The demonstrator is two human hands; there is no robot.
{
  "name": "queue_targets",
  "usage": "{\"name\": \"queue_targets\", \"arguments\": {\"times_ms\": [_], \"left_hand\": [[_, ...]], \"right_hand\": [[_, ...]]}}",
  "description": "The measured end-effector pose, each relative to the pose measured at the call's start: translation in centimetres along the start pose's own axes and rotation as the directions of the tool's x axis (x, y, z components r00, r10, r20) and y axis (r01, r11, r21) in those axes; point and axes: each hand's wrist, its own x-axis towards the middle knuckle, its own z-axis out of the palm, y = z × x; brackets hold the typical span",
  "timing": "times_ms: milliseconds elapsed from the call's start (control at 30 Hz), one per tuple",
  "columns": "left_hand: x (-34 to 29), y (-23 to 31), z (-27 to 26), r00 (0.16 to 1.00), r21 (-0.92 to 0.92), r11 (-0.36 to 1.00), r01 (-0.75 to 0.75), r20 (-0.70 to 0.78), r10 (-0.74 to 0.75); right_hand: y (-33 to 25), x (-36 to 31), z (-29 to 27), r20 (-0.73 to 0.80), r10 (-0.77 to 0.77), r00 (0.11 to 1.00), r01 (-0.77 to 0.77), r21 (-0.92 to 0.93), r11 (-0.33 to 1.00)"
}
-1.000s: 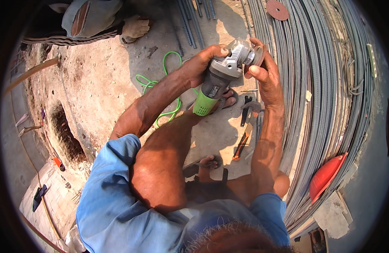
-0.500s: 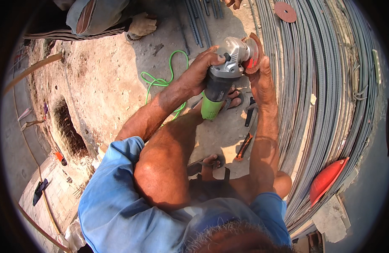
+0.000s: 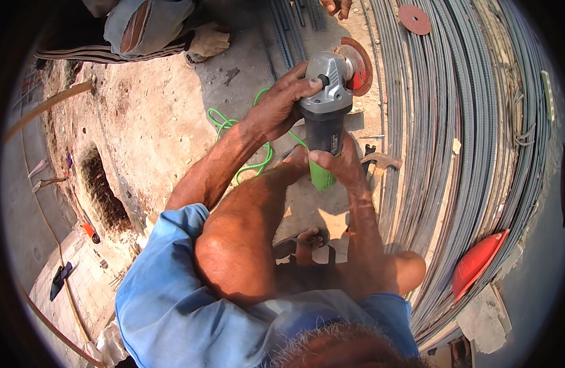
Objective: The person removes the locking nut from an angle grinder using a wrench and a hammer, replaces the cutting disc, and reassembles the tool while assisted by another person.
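Long steel bars (image 3: 445,153): curved bundle, right side of frame
Short bars (image 3: 281,34): top centre, on ground (image 3: 160,116)
Red dome-shaped item (image 3: 478,264): lower right, at outer bars
Grey slab (image 3: 483,320): lower right, below red item
Hole (image 3: 103,187): left, dark, elongated
Wooden stick (image 3: 49,109): upper left, slanting
Dark cloth (image 3: 60,281): lower left, by thin pole (image 3: 71,303)

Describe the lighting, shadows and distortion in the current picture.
Head view: strong sun glares off the left knee; head view: a shadow greys the ground beyond the left hand; head view: the rods bow toward the black fisheye rim, while the grinder looks fairly sharp.
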Motion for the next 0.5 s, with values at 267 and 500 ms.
{"name": "queue_targets", "arguments": {"times_ms": [267, 500], "left_hand": [[0.0, -1.1, -1.6, 0.995, 0.167, 0.985, 0.029, -0.099, -0.013], [-1.9, -0.1, -1.2, 0.994, 0.152, 0.986, -0.064, 0.096, 0.05]], "right_hand": [[1.6, -0.8, 1.4, -0.104, -0.049, 0.993, 0.046, -0.034, 0.998], [-0.8, -1.6, 0.3, 0.042, -0.019, 0.999, 0.019, 0.015, 1.0]]}}
